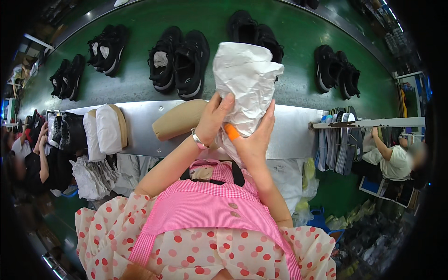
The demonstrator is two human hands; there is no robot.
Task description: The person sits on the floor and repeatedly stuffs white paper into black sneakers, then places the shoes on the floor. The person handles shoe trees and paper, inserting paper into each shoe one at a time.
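Crumpled white paper point(245, 79) stands up between my two hands, in front of my chest. My left hand point(212, 116) grips its left side, with the thumb pressed against the paper. Around the lower right side closes my right hand point(254, 142), whose thumb wears an orange finger cover point(231, 131). Some of the paper hangs down below the hands; whether anything is inside it is hidden. Just left of my left wrist, a tan foot-shaped form point(179, 120) lies on the metal ledge point(291, 130). Beyond the paper, a pair of black shoes point(242, 29) is partly covered by it.
More black shoes point(191, 60) stand in pairs on the green conveyor belt point(133, 88). White-wrapped forms point(109, 128) rest on the ledge at left, above stacked white paper point(95, 179). Insoles point(338, 140) hang at right beside a metal bar point(373, 122). Other people work at both sides.
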